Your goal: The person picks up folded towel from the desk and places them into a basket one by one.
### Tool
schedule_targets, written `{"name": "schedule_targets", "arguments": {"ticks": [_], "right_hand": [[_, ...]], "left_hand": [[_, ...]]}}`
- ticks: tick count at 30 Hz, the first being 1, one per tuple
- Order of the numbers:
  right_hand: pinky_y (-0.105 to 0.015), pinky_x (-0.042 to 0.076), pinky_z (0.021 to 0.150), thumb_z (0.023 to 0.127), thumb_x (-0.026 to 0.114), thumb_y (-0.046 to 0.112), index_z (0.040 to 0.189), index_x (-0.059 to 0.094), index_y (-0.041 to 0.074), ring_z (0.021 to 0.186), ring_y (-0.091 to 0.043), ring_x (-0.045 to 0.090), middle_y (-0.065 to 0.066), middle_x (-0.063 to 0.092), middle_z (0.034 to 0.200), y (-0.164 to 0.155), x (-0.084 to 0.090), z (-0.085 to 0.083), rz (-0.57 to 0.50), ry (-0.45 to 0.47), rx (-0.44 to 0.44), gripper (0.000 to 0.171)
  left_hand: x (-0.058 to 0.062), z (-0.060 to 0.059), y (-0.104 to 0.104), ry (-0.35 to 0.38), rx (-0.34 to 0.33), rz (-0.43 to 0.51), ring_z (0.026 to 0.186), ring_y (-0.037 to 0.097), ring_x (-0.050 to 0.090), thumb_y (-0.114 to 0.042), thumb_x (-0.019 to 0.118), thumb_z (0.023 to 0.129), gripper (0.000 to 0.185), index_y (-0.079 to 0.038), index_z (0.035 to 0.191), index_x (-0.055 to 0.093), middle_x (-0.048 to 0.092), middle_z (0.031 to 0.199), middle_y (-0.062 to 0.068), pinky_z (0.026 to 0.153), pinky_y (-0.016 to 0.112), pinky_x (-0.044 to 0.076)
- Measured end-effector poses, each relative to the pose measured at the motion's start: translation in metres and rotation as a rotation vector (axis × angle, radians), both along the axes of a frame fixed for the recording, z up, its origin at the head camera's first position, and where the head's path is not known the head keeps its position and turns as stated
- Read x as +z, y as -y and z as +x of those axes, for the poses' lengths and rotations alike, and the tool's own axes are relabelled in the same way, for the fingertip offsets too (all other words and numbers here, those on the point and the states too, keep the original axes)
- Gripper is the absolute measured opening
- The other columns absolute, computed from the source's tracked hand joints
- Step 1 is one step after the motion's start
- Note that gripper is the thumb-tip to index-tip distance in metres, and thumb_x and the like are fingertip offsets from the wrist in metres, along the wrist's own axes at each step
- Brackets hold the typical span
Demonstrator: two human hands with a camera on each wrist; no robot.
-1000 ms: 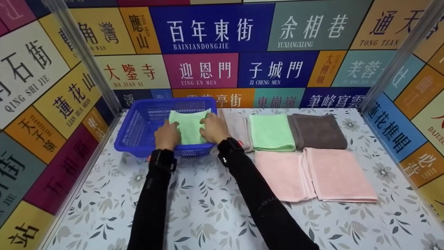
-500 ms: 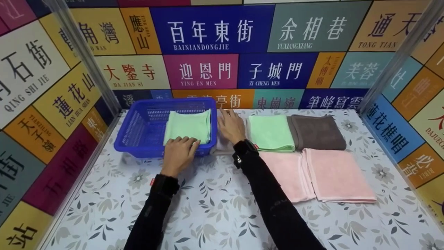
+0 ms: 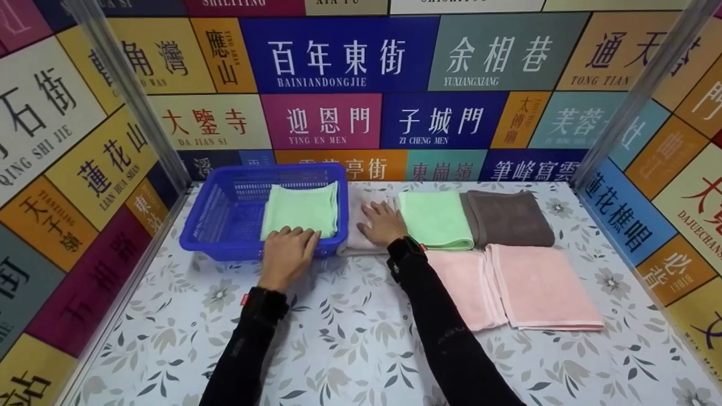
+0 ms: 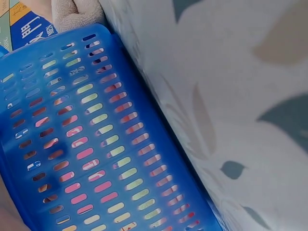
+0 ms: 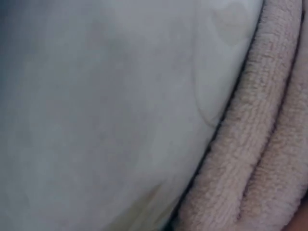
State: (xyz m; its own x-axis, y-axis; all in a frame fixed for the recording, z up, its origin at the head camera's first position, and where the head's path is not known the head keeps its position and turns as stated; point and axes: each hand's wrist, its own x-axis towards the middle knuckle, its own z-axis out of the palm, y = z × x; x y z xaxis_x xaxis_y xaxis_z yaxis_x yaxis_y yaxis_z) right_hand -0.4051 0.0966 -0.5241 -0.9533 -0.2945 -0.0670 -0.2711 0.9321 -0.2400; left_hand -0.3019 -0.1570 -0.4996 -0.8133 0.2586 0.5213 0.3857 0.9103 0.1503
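Note:
A blue slotted basket (image 3: 225,217) stands at the back left of the table and holds a folded light-green towel (image 3: 302,210). My left hand (image 3: 290,251) rests on the basket's front rim, fingers lying loosely over it next to that towel. The left wrist view shows the basket's wall (image 4: 86,144) close up. A folded beige towel (image 3: 354,239) lies just right of the basket. My right hand (image 3: 383,223) lies flat on it with fingers spread. In the right wrist view the beige towel's folds (image 5: 260,159) fill the right side.
Right of the beige towel lie a green towel (image 3: 434,220) and a brown towel (image 3: 507,217). Two pink towels (image 3: 465,287) (image 3: 541,285) lie in front of them. Sign-covered walls close in the floral table (image 3: 338,338) on three sides.
My left hand drew back from the green towel in the basket to the front rim. My right hand left that towel and moved right onto the beige towel.

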Motion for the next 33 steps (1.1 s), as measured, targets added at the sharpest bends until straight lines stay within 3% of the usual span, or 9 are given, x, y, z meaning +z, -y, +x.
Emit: {"name": "schedule_targets", "arguments": {"ticks": [9, 15, 24, 33], "right_hand": [[-0.060, 0.018, 0.127, 0.109, 0.039, 0.049, 0.164, 0.031, 0.019, 0.159, -0.037, 0.019, -0.011, 0.028, 0.171, -0.010, 0.001, 0.013, 0.040, 0.028, 0.041, 0.064], [-0.059, 0.018, 0.128, 0.109, 0.038, 0.051, 0.165, 0.029, 0.020, 0.160, -0.035, 0.017, -0.009, 0.026, 0.172, -0.001, 0.003, 0.030, 0.073, 0.054, 0.051, 0.064], [-0.060, 0.020, 0.127, 0.109, 0.037, 0.051, 0.165, 0.027, 0.019, 0.160, -0.037, 0.017, -0.011, 0.024, 0.172, 0.005, 0.011, 0.072, 0.115, 0.066, 0.070, 0.065], [-0.063, 0.030, 0.122, 0.107, 0.042, 0.052, 0.163, 0.034, 0.016, 0.156, -0.041, 0.026, -0.013, 0.031, 0.169, 0.004, 0.018, 0.122, 0.136, 0.044, 0.103, 0.067]], "left_hand": [[0.000, -0.003, -0.006, 0.039, 0.003, -0.005, 0.096, 0.035, 0.069, -0.045, 0.040, 0.110, 0.049, -0.014, 0.114, 0.078, 0.078, 0.104, 0.010, 0.087, 0.052, 0.053], [0.002, -0.003, -0.002, 0.052, 0.010, -0.013, 0.097, 0.036, 0.069, -0.044, 0.041, 0.110, 0.049, -0.013, 0.115, 0.078, 0.077, 0.105, 0.011, 0.087, 0.052, 0.053], [0.004, -0.001, 0.000, 0.077, 0.012, -0.014, 0.099, 0.036, 0.069, -0.044, 0.040, 0.110, 0.049, -0.014, 0.118, 0.077, 0.077, 0.108, 0.012, 0.089, 0.053, 0.052], [0.003, 0.002, -0.002, 0.069, 0.017, -0.021, 0.098, 0.036, 0.068, -0.044, 0.039, 0.110, 0.050, -0.013, 0.118, 0.077, 0.077, 0.107, 0.011, 0.087, 0.052, 0.052]]}}
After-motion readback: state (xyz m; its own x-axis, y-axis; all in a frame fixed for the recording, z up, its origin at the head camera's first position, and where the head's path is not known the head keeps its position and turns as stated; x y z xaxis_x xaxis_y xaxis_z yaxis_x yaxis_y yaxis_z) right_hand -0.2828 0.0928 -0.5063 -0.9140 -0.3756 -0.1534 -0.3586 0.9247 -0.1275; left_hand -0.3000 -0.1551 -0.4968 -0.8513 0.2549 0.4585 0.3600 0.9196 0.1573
